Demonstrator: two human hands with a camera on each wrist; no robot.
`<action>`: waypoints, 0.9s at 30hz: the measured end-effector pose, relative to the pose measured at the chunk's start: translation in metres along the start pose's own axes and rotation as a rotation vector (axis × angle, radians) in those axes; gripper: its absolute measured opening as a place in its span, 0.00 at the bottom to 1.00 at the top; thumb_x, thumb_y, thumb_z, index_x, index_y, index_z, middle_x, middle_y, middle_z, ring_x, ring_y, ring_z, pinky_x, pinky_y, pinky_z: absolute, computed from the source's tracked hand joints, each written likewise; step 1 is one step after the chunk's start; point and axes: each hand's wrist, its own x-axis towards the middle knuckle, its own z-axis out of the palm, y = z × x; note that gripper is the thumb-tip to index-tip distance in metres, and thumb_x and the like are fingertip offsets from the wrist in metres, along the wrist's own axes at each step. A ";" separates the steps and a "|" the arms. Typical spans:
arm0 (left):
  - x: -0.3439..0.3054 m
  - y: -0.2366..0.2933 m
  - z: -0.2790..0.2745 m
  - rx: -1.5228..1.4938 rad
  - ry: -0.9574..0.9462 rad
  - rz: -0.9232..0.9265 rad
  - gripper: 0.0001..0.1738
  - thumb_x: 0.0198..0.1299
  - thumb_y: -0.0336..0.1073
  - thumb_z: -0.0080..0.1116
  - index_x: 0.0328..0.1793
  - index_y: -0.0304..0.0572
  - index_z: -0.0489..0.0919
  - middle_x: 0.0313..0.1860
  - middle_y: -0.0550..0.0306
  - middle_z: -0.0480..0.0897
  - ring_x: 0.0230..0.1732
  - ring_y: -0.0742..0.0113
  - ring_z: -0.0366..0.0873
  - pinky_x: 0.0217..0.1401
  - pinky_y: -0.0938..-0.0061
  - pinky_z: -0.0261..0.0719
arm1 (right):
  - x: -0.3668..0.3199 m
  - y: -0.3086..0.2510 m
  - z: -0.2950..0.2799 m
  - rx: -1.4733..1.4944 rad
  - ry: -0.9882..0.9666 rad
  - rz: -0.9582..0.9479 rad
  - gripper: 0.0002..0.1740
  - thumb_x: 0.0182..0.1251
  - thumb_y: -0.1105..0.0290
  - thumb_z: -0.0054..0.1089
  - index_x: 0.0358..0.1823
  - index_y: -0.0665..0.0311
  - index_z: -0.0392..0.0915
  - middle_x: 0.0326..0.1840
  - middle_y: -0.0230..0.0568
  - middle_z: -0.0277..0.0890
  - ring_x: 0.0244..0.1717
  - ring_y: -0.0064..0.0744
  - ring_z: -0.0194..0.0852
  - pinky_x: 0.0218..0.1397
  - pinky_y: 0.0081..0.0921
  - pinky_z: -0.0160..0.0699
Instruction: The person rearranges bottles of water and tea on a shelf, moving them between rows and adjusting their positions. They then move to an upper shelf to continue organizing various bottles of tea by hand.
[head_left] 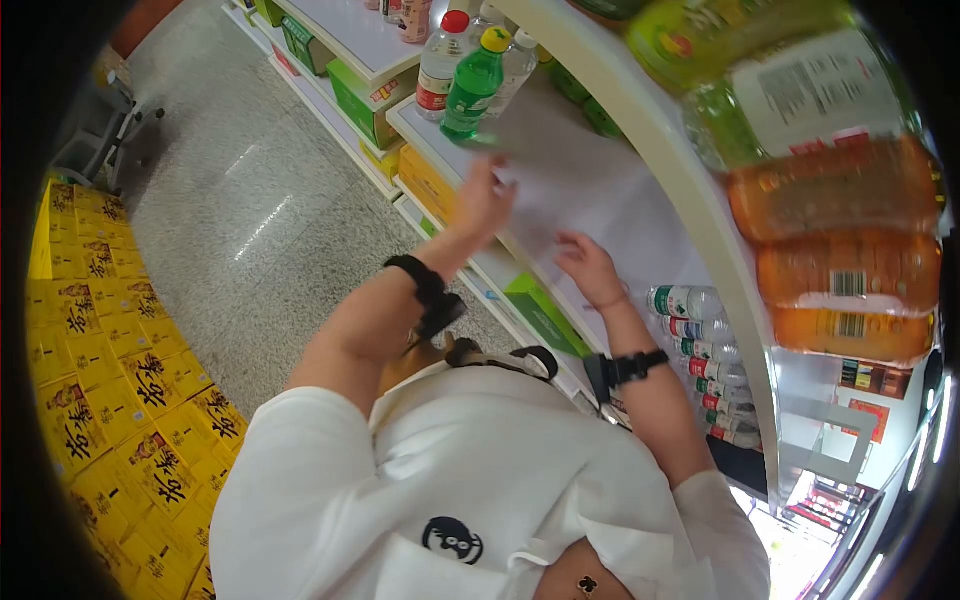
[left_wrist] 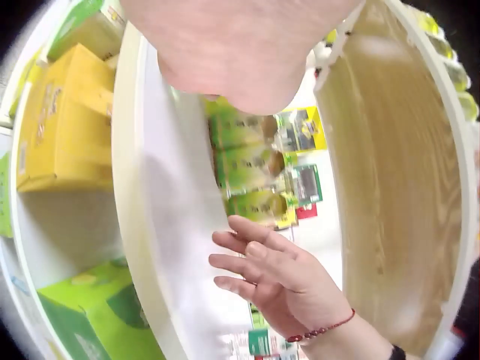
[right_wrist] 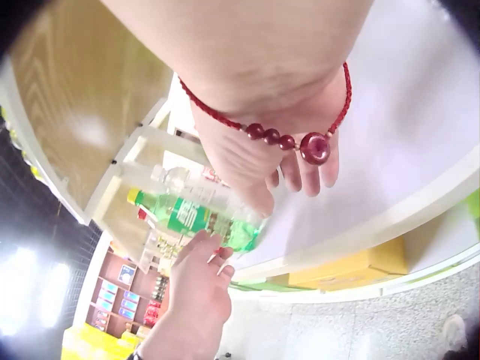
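My left hand (head_left: pixel 485 205) is over the edge of the shelf (head_left: pixel 560 150), just short of a green soda bottle (head_left: pixel 472 85) with a yellow cap. Its fingers are loosely bent with nothing between them. In the right wrist view the same hand (right_wrist: pixel 199 289) overlaps the lower end of the green bottle (right_wrist: pixel 191 216). Beside that bottle stand a clear bottle with a red cap (head_left: pixel 437 70) and another clear bottle (head_left: pixel 516 72). My right hand (head_left: pixel 590 270) hovers over the shelf, fingers relaxed and holding nothing. A red beaded bracelet (right_wrist: pixel 300 142) circles its wrist.
Several water bottles (head_left: pixel 690 300) line the shelf on the right. Large orange drink bottles (head_left: pixel 845 270) stand on the shelf above. Yellow boxes (head_left: pixel 110 370) are stacked at the left. Lower shelves hold a yellow carton (left_wrist: pixel 71 124) and a green carton (left_wrist: pixel 97 311).
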 end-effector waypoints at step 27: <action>0.060 -0.025 -0.044 -0.031 -0.326 0.020 0.35 0.46 0.32 0.67 0.63 0.41 0.68 0.51 0.44 0.73 0.44 0.50 0.78 0.48 0.62 0.77 | 0.111 -0.098 0.066 0.074 0.399 -0.075 0.27 0.52 0.69 0.73 0.50 0.73 0.70 0.46 0.46 0.78 0.44 0.32 0.79 0.49 0.26 0.78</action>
